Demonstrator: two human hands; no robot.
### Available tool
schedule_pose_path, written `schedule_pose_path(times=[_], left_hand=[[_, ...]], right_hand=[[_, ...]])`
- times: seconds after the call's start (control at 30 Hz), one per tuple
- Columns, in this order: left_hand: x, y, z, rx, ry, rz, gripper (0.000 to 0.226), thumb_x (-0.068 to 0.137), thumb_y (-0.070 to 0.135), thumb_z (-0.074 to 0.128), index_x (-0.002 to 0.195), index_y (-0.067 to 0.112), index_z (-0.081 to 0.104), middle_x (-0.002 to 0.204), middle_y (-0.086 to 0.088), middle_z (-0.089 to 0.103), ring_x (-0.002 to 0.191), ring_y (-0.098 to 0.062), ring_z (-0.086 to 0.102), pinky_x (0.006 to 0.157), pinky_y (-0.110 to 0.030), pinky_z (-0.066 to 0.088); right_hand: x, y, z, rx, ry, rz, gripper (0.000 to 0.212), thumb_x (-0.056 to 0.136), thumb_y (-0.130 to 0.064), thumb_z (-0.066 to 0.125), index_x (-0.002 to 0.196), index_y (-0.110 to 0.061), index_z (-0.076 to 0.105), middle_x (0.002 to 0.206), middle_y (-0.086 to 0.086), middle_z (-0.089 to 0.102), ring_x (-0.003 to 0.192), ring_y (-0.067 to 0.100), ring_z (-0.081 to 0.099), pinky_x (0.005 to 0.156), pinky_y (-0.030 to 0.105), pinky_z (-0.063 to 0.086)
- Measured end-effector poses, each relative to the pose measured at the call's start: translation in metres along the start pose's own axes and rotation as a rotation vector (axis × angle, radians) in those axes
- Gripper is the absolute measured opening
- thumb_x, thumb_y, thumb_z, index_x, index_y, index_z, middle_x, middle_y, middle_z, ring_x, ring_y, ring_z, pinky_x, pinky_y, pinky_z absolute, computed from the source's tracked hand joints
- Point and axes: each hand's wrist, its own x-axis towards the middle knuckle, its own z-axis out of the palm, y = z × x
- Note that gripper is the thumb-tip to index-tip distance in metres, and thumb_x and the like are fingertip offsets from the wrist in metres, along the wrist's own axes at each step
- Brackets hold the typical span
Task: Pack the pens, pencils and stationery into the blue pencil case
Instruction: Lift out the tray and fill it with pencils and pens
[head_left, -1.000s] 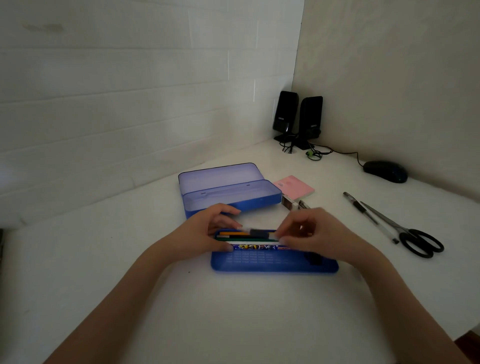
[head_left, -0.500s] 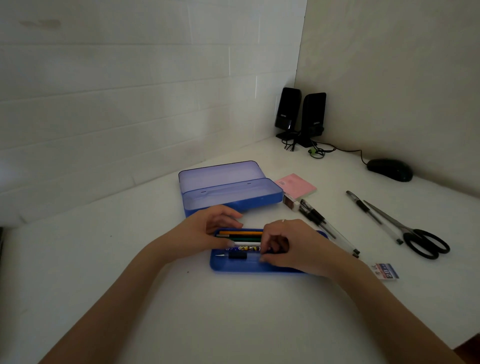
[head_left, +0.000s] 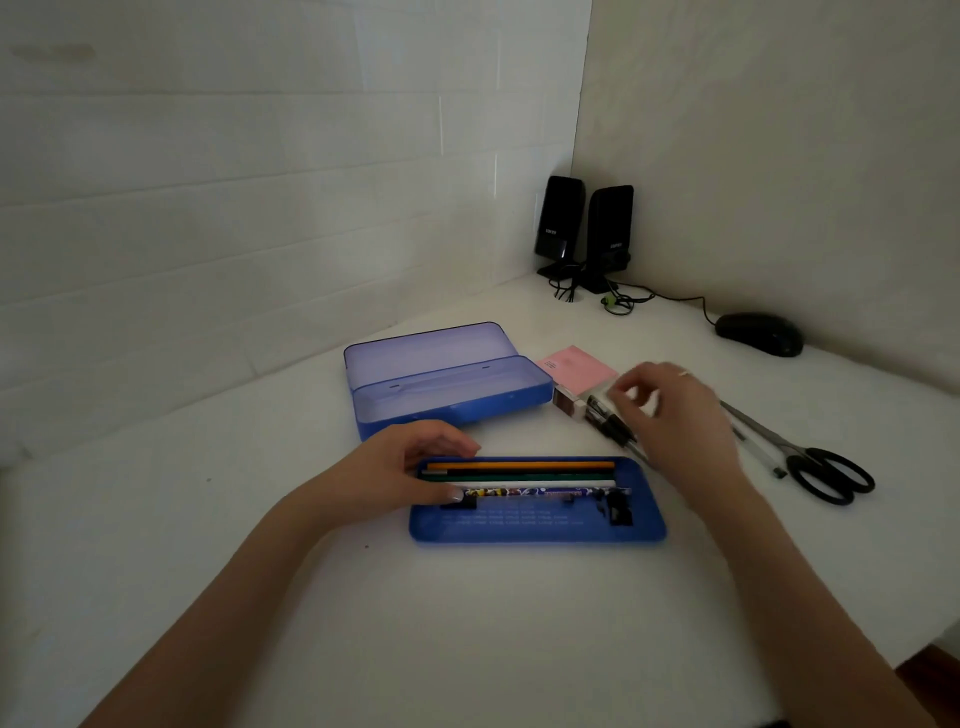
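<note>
Blue plastic, the pencil case tray (head_left: 535, 525) lies on the white desk (head_left: 467, 623) holding three pencils: one orange (head_left: 519, 465), one dark green (head_left: 519, 475), one patterned (head_left: 540, 491); its faint printed rows are unreadable. Behind it sits the open two-part case (head_left: 441, 384). The left hand (head_left: 400, 473) rests on the tray's left end, fingers loosely bent. The right hand (head_left: 675, 415), blurred, hovers over a black pen (head_left: 608, 423), fingers spread, holding nothing. Beyond lie one pink notepad (head_left: 576, 366), one pair of scissors (head_left: 810, 462), two speakers (head_left: 584, 228) and one mouse (head_left: 758, 333).

Dim, flat light; right hand (head_left: 670, 415) motion-blurred, wide-angle bending at edges
</note>
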Motion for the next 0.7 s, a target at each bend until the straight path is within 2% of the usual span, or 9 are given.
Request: schedule_pose_path(times=[0.13,0.2,0.27,0.33,0.43,0.5,0.6,0.7], left_hand=[[0.002,0.0,0.0,0.026,0.01,0.018,0.037,0.075,0.002,0.074,0.106,0.021,0.065,0.108,0.005,0.067,0.104,-0.007,0.063,0.087,-0.016,0.05],[0.002,0.0,0.0,0.042,0.008,0.025,0.036,0.076,0.003,0.073,0.107,0.02,0.065,0.109,0.004,0.066,0.104,-0.008,0.063,0.087,-0.016,0.05],[0.001,0.0,0.0,0.04,0.002,0.026,0.036,0.076,0.003,0.073,0.107,0.019,0.066,0.109,0.002,0.066,0.103,-0.009,0.064,0.089,-0.018,0.051],[0.002,-0.001,0.0,0.038,0.002,0.02,0.036,0.076,0.004,0.074,0.107,0.02,0.066,0.107,0.004,0.067,0.102,-0.01,0.064,0.091,-0.021,0.051],[0.002,-0.001,0.0,0.03,0.001,0.012,0.035,0.076,0.004,0.074,0.106,0.022,0.066,0.107,0.009,0.066,0.102,-0.01,0.064,0.091,-0.022,0.051],[0.002,-0.001,0.0,0.024,0.003,0.02,0.035,0.076,0.003,0.073,0.105,0.022,0.067,0.107,0.009,0.066,0.102,-0.011,0.065,0.09,-0.021,0.051],[0.001,0.001,0.001,0.024,0.004,0.03,0.035,0.076,0.003,0.073,0.102,0.024,0.067,0.107,0.01,0.065,0.101,-0.009,0.065,0.086,-0.017,0.05],[0.0,0.003,0.001,0.037,0.004,0.028,0.035,0.076,0.004,0.073,0.101,0.027,0.066,0.106,0.014,0.065,0.099,-0.005,0.064,0.085,-0.014,0.049]], right_hand=[[0.008,0.045,-0.021,-0.013,0.152,0.3,0.017,0.088,-0.029,0.057,0.097,-0.018,0.067,0.097,0.004,0.065,0.081,0.017,0.057,0.065,0.028,0.044],[0.009,0.053,-0.018,-0.096,0.109,0.359,0.021,0.088,-0.033,0.056,0.1,-0.02,0.068,0.103,0.007,0.065,0.09,0.022,0.059,0.079,0.038,0.048],[0.007,0.053,-0.014,-0.25,0.063,0.394,0.026,0.088,-0.033,0.055,0.108,-0.02,0.066,0.113,0.01,0.061,0.105,0.028,0.053,0.092,0.046,0.04],[0.007,0.055,-0.017,-0.364,0.054,0.449,0.03,0.09,-0.028,0.053,0.116,-0.017,0.063,0.12,0.014,0.055,0.114,0.033,0.046,0.094,0.047,0.035],[0.007,0.062,-0.018,-0.366,0.001,0.498,0.029,0.091,-0.02,0.05,0.115,-0.016,0.065,0.114,0.014,0.06,0.107,0.033,0.051,0.09,0.045,0.04],[0.007,0.062,-0.016,-0.283,-0.002,0.499,0.027,0.089,-0.018,0.052,0.111,-0.02,0.067,0.105,0.011,0.065,0.096,0.03,0.058,0.083,0.044,0.05],[0.007,0.058,-0.011,-0.177,-0.008,0.479,0.022,0.086,-0.016,0.055,0.104,-0.02,0.068,0.095,0.008,0.066,0.082,0.025,0.061,0.07,0.038,0.053],[0.007,0.057,-0.005,-0.162,-0.039,0.474,0.023,0.087,-0.018,0.056,0.107,-0.017,0.067,0.099,0.009,0.066,0.086,0.026,0.061,0.073,0.039,0.054]])
